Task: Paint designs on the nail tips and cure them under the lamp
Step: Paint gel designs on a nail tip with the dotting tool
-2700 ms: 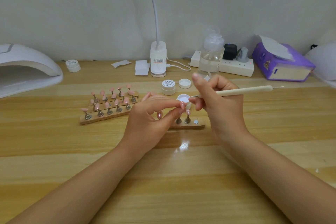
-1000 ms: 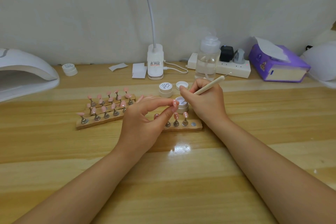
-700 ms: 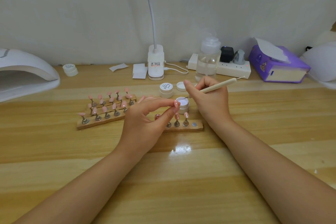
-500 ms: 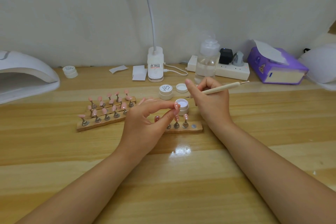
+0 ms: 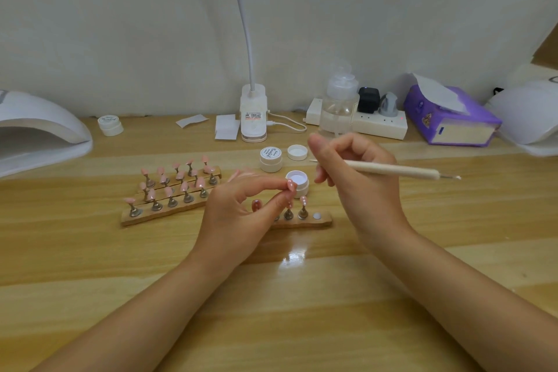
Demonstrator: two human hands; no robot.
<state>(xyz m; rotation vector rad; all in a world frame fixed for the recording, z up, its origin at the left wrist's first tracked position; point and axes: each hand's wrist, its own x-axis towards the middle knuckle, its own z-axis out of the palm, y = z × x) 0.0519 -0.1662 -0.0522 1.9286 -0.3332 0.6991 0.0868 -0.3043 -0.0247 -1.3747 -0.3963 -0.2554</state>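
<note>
My left hand (image 5: pixel 241 214) pinches a pink nail tip (image 5: pixel 291 185) between thumb and forefinger, just in front of an open jar of white gel (image 5: pixel 297 182). To its right, my right hand (image 5: pixel 359 178) grips a cream dotting pen (image 5: pixel 392 170), lying almost level with its thin tip pointing left above the jar. Below the hands lies a short wooden holder (image 5: pixel 308 222) with pink tips on metal stands. A longer wooden rack (image 5: pixel 169 210) with several pink tips sits to the left. The white curing lamp (image 5: pixel 36 133) stands at the far left.
A closed gel jar (image 5: pixel 271 158) and a loose lid (image 5: pixel 297 151) sit behind the open jar. Along the wall are a desk lamp base (image 5: pixel 253 113), a clear pump bottle (image 5: pixel 338 106), a power strip (image 5: pixel 380 124), a purple tissue box (image 5: pixel 450 118) and another jar (image 5: pixel 110 125).
My right hand lifted the pen's tip out of the open jar and swung the pen from steep to nearly level. My left hand kept pinching the nail tip in place.
</note>
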